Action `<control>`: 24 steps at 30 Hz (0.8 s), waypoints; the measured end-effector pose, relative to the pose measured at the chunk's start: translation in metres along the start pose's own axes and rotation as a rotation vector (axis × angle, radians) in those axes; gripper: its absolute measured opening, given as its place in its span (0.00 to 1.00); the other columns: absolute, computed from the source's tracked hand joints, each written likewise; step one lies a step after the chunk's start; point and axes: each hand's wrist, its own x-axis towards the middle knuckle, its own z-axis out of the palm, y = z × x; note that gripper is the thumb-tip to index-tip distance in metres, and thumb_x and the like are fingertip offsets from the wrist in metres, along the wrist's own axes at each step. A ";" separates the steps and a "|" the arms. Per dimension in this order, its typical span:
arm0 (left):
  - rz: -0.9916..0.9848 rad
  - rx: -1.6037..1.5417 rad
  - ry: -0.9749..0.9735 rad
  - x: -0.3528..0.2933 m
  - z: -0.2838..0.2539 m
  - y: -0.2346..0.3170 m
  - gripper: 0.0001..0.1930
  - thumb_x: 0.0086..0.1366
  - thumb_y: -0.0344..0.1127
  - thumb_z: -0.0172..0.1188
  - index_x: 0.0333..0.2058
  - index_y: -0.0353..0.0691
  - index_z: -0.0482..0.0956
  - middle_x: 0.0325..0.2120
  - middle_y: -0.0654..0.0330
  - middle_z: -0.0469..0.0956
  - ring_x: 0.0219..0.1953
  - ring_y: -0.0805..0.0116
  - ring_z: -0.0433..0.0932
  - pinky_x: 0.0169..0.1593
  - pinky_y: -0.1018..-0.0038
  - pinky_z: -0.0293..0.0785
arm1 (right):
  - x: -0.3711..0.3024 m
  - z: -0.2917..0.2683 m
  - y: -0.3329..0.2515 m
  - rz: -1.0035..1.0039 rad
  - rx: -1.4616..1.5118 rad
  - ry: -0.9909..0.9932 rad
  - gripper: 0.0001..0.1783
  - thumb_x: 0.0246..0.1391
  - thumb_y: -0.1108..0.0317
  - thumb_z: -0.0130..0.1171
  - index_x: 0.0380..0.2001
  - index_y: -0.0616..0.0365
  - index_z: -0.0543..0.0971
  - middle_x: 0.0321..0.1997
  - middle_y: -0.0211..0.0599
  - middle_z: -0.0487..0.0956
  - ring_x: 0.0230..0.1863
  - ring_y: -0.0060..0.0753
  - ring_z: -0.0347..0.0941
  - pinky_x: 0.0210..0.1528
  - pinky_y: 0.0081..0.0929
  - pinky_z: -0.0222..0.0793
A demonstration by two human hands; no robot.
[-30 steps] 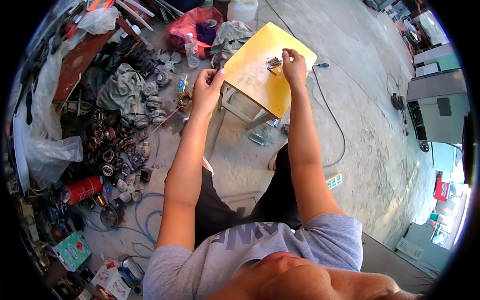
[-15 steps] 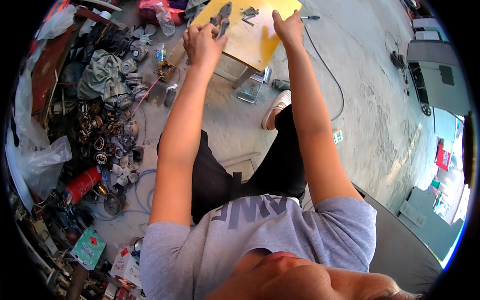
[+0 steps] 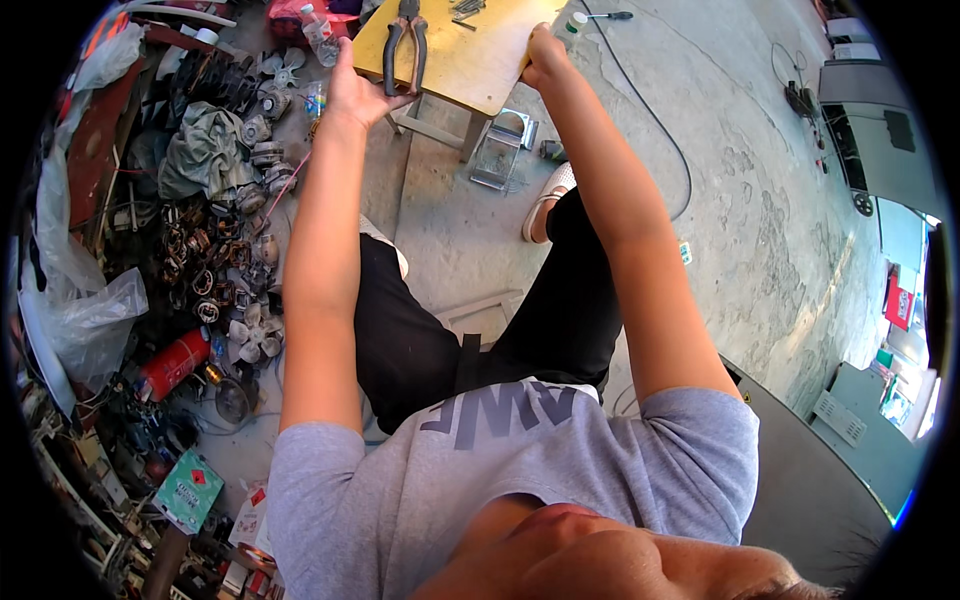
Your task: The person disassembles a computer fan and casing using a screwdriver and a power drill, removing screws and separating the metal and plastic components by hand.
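Note:
A small table with a yellow top [image 3: 470,70] stands in front of me. My left hand [image 3: 355,98] cups its near left corner, the thumb along the front edge and the fingers up the left side. At the right edge, my right hand [image 3: 545,55] has its fingers curled round the tabletop. Pliers with dark handles [image 3: 405,50] lie on the top close to my left hand, handles toward me and untouched. Several small metal pieces [image 3: 466,10] rest farther back on the top.
A bent metal bracket [image 3: 497,150] is on the floor by the table leg. Motor parts and fan blades [image 3: 255,335] crowd the left, with a red cylinder [image 3: 175,365] among them. A plastic bottle [image 3: 318,35] stands behind my left hand. A dark cable [image 3: 650,115] curves across the floor at right.
The pliers have left my left hand and now lie on the tabletop. My left hand has moved to the table's left corner. My right hand has closed on the right edge.

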 end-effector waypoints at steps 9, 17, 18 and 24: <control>-0.036 0.091 0.148 -0.018 0.005 0.016 0.34 0.68 0.67 0.41 0.64 0.53 0.62 0.64 0.56 0.62 0.64 0.49 0.62 0.60 0.33 0.55 | -0.024 0.018 0.023 0.033 0.043 0.001 0.33 0.71 0.47 0.24 0.66 0.62 0.53 0.67 0.51 0.62 0.65 0.57 0.63 0.63 0.59 0.63; -0.081 0.219 0.177 -0.028 -0.014 0.028 0.32 0.67 0.66 0.43 0.63 0.55 0.64 0.62 0.61 0.64 0.61 0.55 0.65 0.56 0.38 0.63 | -0.049 0.023 0.044 0.067 0.115 0.017 0.33 0.70 0.46 0.23 0.66 0.60 0.52 0.67 0.50 0.61 0.64 0.59 0.63 0.58 0.70 0.61; -0.077 0.221 0.179 -0.029 -0.014 0.028 0.32 0.67 0.66 0.44 0.63 0.55 0.64 0.62 0.61 0.65 0.61 0.55 0.65 0.55 0.38 0.63 | -0.050 0.020 0.044 0.088 0.125 -0.002 0.33 0.70 0.46 0.22 0.67 0.59 0.52 0.68 0.49 0.60 0.66 0.58 0.60 0.61 0.69 0.58; -0.070 0.161 0.200 -0.033 -0.021 0.027 0.30 0.67 0.62 0.49 0.62 0.54 0.64 0.61 0.61 0.65 0.60 0.55 0.65 0.54 0.37 0.64 | -0.079 0.018 0.008 0.246 -0.074 -0.084 0.38 0.67 0.38 0.22 0.66 0.57 0.55 0.68 0.49 0.61 0.68 0.57 0.57 0.61 0.76 0.49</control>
